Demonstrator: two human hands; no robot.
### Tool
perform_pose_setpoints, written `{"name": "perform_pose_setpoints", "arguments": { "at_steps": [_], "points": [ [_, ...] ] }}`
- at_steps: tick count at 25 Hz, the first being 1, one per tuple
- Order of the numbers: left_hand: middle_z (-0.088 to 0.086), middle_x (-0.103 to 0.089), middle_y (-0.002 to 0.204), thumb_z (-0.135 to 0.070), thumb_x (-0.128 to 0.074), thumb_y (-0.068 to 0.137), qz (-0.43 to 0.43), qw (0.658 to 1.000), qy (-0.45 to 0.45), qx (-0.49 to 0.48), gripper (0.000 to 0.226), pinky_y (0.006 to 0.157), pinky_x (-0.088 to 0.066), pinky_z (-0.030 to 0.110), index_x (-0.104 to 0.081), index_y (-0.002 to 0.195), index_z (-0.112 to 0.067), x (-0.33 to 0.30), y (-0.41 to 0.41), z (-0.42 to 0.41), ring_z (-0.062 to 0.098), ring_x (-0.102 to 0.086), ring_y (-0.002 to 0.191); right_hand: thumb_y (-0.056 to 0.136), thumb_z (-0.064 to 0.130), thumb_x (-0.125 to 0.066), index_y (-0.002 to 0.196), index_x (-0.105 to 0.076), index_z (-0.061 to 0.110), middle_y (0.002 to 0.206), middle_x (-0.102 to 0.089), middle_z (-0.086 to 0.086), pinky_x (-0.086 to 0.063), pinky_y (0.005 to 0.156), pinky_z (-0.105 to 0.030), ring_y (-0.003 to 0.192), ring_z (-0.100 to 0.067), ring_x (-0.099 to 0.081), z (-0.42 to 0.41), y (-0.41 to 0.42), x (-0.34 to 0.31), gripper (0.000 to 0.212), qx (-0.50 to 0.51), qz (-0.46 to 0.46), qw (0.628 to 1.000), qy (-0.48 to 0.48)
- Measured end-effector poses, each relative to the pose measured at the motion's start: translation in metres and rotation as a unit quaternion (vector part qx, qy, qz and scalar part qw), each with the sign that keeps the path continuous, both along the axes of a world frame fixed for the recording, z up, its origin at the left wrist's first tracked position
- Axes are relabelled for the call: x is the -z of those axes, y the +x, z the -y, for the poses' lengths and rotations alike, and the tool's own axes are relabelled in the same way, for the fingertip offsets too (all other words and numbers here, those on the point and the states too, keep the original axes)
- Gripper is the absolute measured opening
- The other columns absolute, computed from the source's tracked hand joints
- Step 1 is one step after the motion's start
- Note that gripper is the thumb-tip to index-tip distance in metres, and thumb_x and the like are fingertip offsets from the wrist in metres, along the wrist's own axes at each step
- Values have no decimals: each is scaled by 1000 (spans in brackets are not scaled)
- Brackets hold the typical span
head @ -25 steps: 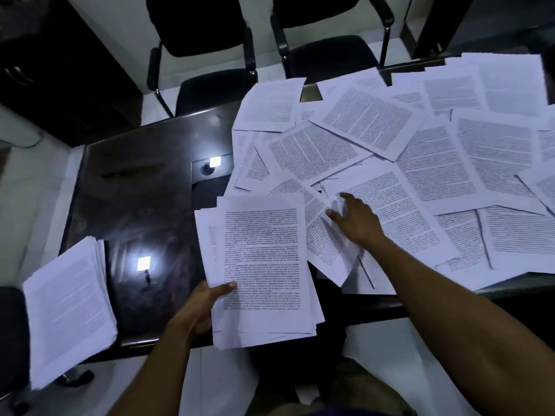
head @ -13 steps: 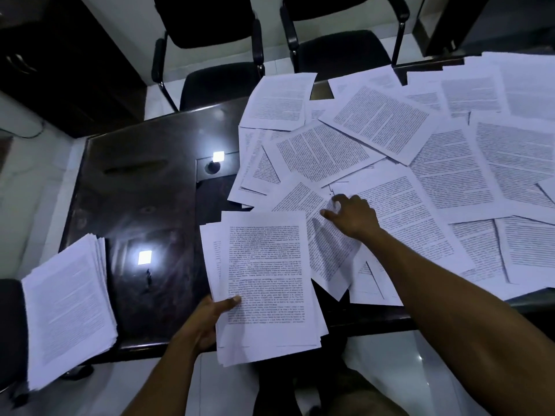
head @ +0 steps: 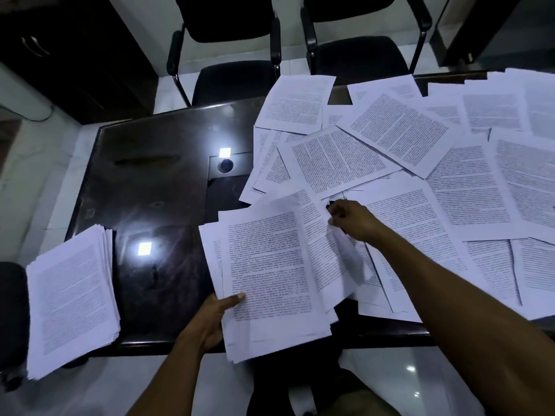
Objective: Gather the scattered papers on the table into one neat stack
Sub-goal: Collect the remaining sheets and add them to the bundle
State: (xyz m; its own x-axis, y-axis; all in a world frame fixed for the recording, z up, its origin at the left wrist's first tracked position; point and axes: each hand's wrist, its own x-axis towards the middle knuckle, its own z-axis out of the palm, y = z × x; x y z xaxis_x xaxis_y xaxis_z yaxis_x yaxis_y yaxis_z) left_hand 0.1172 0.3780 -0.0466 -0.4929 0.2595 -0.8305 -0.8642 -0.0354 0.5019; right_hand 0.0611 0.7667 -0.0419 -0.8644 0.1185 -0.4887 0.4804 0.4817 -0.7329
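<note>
Left grip [head: 210,318] clamps gathered pages [head: 270,265], thumb on top; right grip [head: 350,219] apparently pinches a loose sheet [head: 333,253] above the bench [head: 144,187].

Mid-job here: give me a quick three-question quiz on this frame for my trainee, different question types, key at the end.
1. True or false: the left hand grips the gathered bundle at its near left edge, thumb on top.
2. What is the right hand doing? A) resting flat on bare table B) pinching a loose sheet and lifting it toward the bundle C) holding a pen
3. Fill in: a second, thicker stack lies at the table's near ___ corner, overhanging the edge.

Key: 1 true; 2 B; 3 left. Many scattered papers remain across the right of the dark table.
</note>
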Motion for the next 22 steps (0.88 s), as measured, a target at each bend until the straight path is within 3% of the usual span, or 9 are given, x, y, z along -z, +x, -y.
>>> {"name": "perform_pose_setpoints", "arguments": {
  "at_steps": [3, 7, 10, 13, 17, 20, 22],
  "points": [
    [21, -67, 131, -4, -72, 88, 12, 1000, 7, -11, 49, 106, -45, 65, -60, 136, -7, 1, -4, -5, 43, -64, 120, 92, 13, -71, 102, -71, 15, 89, -72, 1, -50, 72, -30, 85, -17, -67, 5, 10, -4, 10, 43, -39, 997, -49],
    [19, -68, 130, -7, -71, 89, 21, 1000, 8, -8, 47, 106, -46, 62, -61, 135, -8, 5, -3, -13, 41, -65, 119, 93, 14, -71, 102, -71, 15, 98, -74, -4, -45, 68, -24, 89, -18, -67, 17, 23, 4, 10, 44, -38, 998, 23],
    [16, -69, 129, -11, -73, 88, 26, 1000, 9, -12, 48, 106, -46, 60, -63, 135, -9, 8, -2, -20, 38, -66, 119, 94, 13, -68, 105, -69, 8, 102, -71, -10, -47, 77, -30, 94, -26, -65, 31, 28, 15, 11, 15, 6, 997, 81],
    [15, -70, 129, -9, -75, 87, 21, 1000, 13, -16, 47, 107, -46, 59, -64, 133, -10, 10, -3, -28, 38, -66, 119, 94, 10, -68, 106, -71, 9, 103, -72, -10, -50, 84, -35, 97, -27, -66, 48, 28, 18, 13, 14, 17, 998, 54],
    [18, -72, 121, 3, -73, 87, 1, 998, -30, -51, 44, 96, -55, 55, -64, 129, -3, 14, -5, -53, 40, -69, 110, 95, 7, -61, 106, -73, 11, 100, -74, -6, -52, 76, -33, 91, -24, -68, 66, 23, 12, 17, -15, 11, 1000, 25],
    [22, -70, 124, 11, -68, 87, -17, 996, -41, -81, 43, 88, -58, 52, -63, 128, 0, 13, -6, -65, 42, -68, 110, 104, 25, -53, 92, -70, 11, 89, -70, -3, -43, 64, -29, 82, -22, -64, 61, 20, 5, 26, -14, 5, 999, 31],
    [21, -69, 126, 11, -68, 87, -31, 997, -7, -77, 48, 93, -56, 54, -61, 133, -1, 8, -8, -64, 43, -66, 114, 105, 49, -44, 92, -68, 14, 93, -71, 0, -48, 73, -29, 87, -19, -65, 56, 18, -3, 45, 20, 46, 998, -25]
  ]
}}
